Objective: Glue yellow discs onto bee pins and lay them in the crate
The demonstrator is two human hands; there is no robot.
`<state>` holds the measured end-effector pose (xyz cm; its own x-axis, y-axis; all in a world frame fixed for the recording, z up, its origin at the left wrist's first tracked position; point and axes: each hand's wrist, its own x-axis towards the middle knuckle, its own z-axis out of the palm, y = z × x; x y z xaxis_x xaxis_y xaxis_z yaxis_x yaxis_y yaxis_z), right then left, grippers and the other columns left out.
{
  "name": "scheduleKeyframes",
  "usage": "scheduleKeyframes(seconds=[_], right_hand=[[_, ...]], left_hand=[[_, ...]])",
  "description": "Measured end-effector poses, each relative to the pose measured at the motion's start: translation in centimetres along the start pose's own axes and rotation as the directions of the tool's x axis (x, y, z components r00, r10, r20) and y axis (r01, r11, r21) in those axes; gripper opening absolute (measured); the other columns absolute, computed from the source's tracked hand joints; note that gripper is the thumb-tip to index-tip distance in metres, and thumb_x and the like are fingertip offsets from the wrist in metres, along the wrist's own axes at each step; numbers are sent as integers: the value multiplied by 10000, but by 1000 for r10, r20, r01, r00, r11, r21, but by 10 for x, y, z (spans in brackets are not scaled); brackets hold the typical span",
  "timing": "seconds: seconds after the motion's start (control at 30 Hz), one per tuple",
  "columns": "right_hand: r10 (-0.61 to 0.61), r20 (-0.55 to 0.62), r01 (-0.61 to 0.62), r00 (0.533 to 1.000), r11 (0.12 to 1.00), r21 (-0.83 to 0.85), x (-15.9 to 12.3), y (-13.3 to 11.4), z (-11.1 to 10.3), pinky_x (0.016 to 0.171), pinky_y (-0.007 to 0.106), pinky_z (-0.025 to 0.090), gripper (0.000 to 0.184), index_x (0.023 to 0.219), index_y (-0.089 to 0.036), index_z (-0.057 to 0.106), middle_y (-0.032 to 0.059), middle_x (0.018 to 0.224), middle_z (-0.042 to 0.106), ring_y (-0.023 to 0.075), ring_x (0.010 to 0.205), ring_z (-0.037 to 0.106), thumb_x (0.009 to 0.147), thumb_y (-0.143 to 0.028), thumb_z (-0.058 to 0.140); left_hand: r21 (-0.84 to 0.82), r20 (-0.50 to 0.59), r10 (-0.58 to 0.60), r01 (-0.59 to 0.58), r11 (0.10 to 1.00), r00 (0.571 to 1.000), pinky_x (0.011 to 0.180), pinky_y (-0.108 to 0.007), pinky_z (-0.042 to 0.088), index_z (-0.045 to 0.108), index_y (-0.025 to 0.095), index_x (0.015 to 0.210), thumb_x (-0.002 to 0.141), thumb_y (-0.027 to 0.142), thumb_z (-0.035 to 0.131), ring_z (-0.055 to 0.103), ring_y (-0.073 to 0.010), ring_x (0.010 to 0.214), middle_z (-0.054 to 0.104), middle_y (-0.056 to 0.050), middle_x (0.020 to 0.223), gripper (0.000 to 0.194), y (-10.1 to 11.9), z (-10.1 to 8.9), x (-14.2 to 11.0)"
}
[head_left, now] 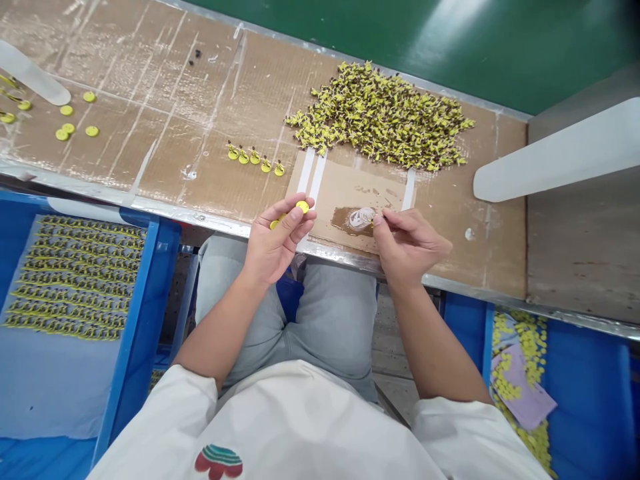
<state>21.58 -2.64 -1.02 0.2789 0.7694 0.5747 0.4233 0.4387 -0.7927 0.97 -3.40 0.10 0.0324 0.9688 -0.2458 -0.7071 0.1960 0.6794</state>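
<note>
My left hand (273,243) is closed around a few small round yellow discs, one yellow disc (303,207) pinched up between thumb and fingertips. My right hand (410,243) is closed in a pinch just beside a whitish glue-like puddle (361,219) on a cardboard sheet (333,183). Whatever sits in that pinch is tiny and mostly covered by the fingers. Beyond the sheet lies a large heap of small yellow and dark figurines (385,117). To the left of the sheet, several figurines on yellow disc bases (255,157) stand in a row.
Loose yellow discs (91,131) lie at the far left of the cardboard-covered bench (200,100). A blue crate (135,287) at lower left holds rows of based figurines. Another blue bin (585,373), lower right, contains many yellow discs. A white bar (560,153) juts in at right.
</note>
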Motion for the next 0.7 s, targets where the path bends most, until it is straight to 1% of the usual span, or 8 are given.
scheduleKeyframes(seconds=[0.23,0.37,0.43,0.47,0.53,0.6,0.63,0.7], right_hand=[[16,9,-15,1000,998,-63,-1,0,-1,611,351,557,126,864,-235,787,2,679,693,158,615,628,789,-336,794],[56,-25,-57,998,998,-27,-2,1,-1,636,364,576,128,856,-248,792,3,697,702,168,629,644,770,-341,812],[118,-73,-113,990,991,65,-1,4,-1,670,370,592,154,852,-247,792,4,719,713,173,659,667,746,-348,839],[172,-102,-157,980,978,138,-1,6,-1,684,364,598,179,853,-245,790,1,731,719,170,673,678,728,-355,855],[314,-131,-263,940,915,305,0,10,-2,672,322,596,233,849,-246,787,-10,755,729,144,662,678,680,-370,890],[435,-103,-356,894,832,425,1,11,-5,608,263,565,261,850,-256,784,-26,771,731,100,604,639,652,-374,906],[471,-76,-390,879,801,454,1,10,-7,575,240,541,259,852,-263,783,-33,769,725,84,582,616,652,-374,904],[507,-23,-435,862,761,482,3,6,-11,533,214,501,245,862,-278,779,-44,762,710,71,573,591,667,-377,891]], left_hand=[[6,-39,-12,12,1000,999,881,-173,585,777,230,1006,749,279,856,757,-90,885,782,-12,1043,273,0,0,-1],[23,-38,-8,9,1000,999,898,-179,585,779,232,1001,752,285,854,757,-98,911,782,-15,1068,265,0,0,-2],[26,-35,-9,10,1000,999,907,-180,584,782,233,1002,745,278,859,758,-100,919,780,-16,1085,272,0,0,-2],[24,-32,-9,10,1000,999,909,-177,583,783,234,1003,740,272,863,758,-98,917,779,-16,1089,277,0,0,-3],[19,-24,-7,8,1000,1000,900,-162,582,788,235,1000,732,255,869,758,-92,908,780,-14,1087,281,0,0,-3],[23,-19,-4,5,1000,1000,879,-145,583,792,239,995,732,246,867,757,-86,900,781,-11,1085,274,0,1,-4],[28,-19,-5,5,1000,1000,869,-140,583,793,242,994,732,248,866,757,-84,898,781,-10,1086,272,0,1,-4],[35,-23,-11,12,999,1000,855,-134,584,792,245,994,728,256,870,755,-81,891,783,-8,1084,277,-1,3,-4]])
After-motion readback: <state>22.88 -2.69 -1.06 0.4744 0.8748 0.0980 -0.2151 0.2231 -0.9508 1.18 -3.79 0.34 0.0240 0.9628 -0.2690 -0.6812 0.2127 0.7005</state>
